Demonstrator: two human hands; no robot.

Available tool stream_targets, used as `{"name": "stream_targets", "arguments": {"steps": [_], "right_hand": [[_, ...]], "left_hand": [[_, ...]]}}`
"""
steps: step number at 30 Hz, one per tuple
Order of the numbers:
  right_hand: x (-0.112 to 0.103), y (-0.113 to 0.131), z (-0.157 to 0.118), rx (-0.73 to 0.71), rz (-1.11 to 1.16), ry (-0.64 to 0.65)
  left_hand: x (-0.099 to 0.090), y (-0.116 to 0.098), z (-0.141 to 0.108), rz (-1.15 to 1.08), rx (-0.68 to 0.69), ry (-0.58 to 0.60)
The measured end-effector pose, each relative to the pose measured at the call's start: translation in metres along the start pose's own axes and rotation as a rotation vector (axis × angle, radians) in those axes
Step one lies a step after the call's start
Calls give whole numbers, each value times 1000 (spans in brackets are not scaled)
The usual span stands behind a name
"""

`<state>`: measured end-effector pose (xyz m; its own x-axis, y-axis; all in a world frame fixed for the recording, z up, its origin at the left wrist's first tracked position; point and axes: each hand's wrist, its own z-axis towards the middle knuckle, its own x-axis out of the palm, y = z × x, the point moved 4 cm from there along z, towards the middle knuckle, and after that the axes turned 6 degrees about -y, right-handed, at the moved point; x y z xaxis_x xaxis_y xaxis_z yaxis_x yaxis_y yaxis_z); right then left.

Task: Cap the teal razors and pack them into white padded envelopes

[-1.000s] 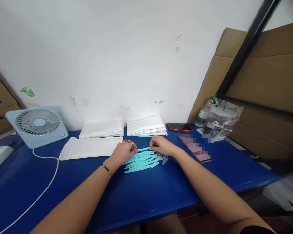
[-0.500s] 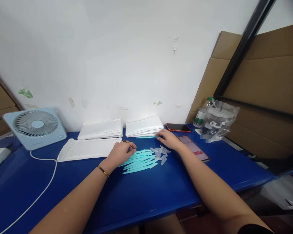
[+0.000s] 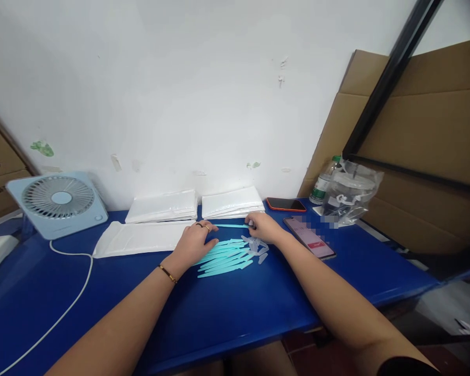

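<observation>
On the blue table (image 3: 235,318) lies a fan of several thin turquoise sticks (image 3: 225,266), with small translucent caps (image 3: 256,246) at their right ends. Beyond this pile, a single turquoise stick (image 3: 231,226) lies between my hands. My right hand (image 3: 260,227) has its fingers closed around the right end of that stick. My left hand (image 3: 196,241) is at the stick's left end, over the left part of the pile, fingers bent and thumb apart; whether its fingertips hold the stick is hidden.
Two stacks of white packets (image 3: 162,205) stand against the wall, with a white pouch (image 3: 141,238) before the left one. A light blue fan (image 3: 58,201) is at left. Two phones (image 3: 285,204), a bottle (image 3: 321,187) and a bagged cup (image 3: 348,190) are at right.
My right hand has closed on the single stick's end and moved slightly toward me and left. The stick has come nearer the pile. My left hand has shifted slightly away from me, its thumb more extended.
</observation>
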<state>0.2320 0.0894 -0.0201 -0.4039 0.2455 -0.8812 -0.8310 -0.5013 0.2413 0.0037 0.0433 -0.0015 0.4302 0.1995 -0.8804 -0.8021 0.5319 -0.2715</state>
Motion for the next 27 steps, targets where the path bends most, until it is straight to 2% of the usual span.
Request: {"name": "stream_targets", "arguments": {"steps": [5, 9, 13, 15, 17, 20, 23, 27], "right_hand": [[0, 16, 1, -53, 40, 19], [-8, 36, -1, -128, 226, 51], [-18, 51, -5, -166, 349, 32], [-22, 56, -6, -174, 369, 26], [-23, 59, -6, -180, 391, 30], [-27, 56, -7, -164, 423, 34], [-33, 39, -8, -99, 462, -3], [-44, 11, -10, 72, 718, -126]], "left_hand": [[2, -4, 1, 35, 37, -51], [2, -9, 1, 100, 65, -64], [-12, -18, 2, 231, 6, -195], [-19, -25, 3, 290, 33, -259], [-19, -30, 5, 309, 95, -214], [-11, -28, 6, 287, 121, -23], [-10, -15, 5, 225, 10, 48], [-16, 1, 2, -29, -155, 25]]}}
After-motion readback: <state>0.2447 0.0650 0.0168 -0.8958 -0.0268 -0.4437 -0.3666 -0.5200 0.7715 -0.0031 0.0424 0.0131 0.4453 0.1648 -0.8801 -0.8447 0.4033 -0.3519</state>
